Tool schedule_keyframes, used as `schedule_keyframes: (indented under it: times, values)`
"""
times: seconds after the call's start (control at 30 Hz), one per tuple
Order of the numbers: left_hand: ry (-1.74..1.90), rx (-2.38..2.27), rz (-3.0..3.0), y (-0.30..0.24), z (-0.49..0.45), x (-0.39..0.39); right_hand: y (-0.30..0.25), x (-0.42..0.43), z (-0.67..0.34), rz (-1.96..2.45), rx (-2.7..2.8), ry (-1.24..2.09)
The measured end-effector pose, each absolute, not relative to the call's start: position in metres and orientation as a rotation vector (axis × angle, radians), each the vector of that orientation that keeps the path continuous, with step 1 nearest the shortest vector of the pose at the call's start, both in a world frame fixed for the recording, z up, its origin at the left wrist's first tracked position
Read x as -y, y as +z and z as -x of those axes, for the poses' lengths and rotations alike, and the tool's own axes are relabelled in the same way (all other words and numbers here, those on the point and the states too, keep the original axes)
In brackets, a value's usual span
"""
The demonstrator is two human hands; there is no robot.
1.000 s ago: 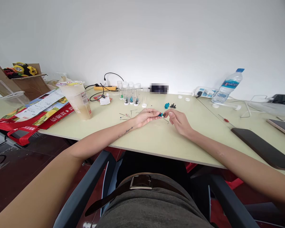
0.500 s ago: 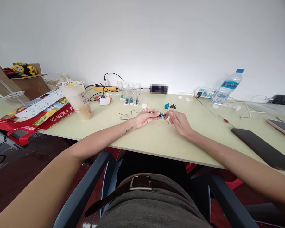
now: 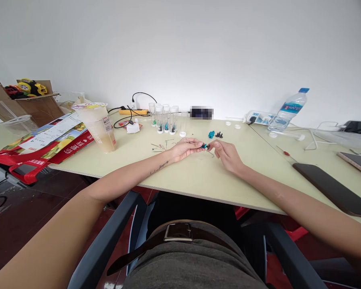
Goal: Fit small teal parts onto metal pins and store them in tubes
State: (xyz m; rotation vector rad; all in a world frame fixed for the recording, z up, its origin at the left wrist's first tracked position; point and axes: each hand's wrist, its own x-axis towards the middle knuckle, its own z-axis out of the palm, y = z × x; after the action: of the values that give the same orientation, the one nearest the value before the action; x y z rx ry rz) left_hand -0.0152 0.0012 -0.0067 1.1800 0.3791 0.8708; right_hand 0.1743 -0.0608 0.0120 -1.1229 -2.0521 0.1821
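My left hand is closed on a small blue metal part, pinched between thumb and fingers. My right hand is at the part's right end, its fingertips curled around a small dark piece there, too small to name. A thin L-shaped hex key shows just below the fingertips. Behind the hands lie a little pile of blue metal parts and several black screws. More hex keys lie to the left of my left hand.
Clear plastic tubes with small parts stand behind. A drink cup and a red bag are at the left. A water bottle, a power strip and a dark phone are at the right.
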Motion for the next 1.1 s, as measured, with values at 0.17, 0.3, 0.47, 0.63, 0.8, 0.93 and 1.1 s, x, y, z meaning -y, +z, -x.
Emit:
schedule_keyframes:
  times: [0.17,0.3,0.47,0.63,0.8,0.93,1.1]
  values:
    - [0.877,-0.374,-1.181,-0.007,0.0152,-0.0017,0.0112,0.0594,-0.1731,1.159,2.065,0.156]
    - [0.883,-0.379,-1.173,-0.0067,0.0153,-0.0016,0.0107,0.0599,-0.1699,1.151,2.058,0.145]
    - [0.878,-0.364,-1.188,-0.0069,0.0151,-0.0009,0.0111,0.0595,-0.1706,1.181,2.105,0.126]
    - [0.857,-0.366,-1.215,-0.0054,0.0151,0.0016,0.0118,0.059,-0.1731,1.16,2.163,0.177]
    - [0.886,-0.374,-1.181,-0.0054,0.0157,0.0007,0.0096,0.0585,-0.1723,1.153,2.109,0.126]
    - [0.89,-0.388,-1.168,-0.0066,0.0157,-0.0005,0.0087,0.0577,-0.1721,1.134,2.081,0.124]
    - [0.849,-0.375,-1.197,-0.0066,0.0154,0.0006,0.0108,0.0589,-0.173,1.151,2.159,0.147]
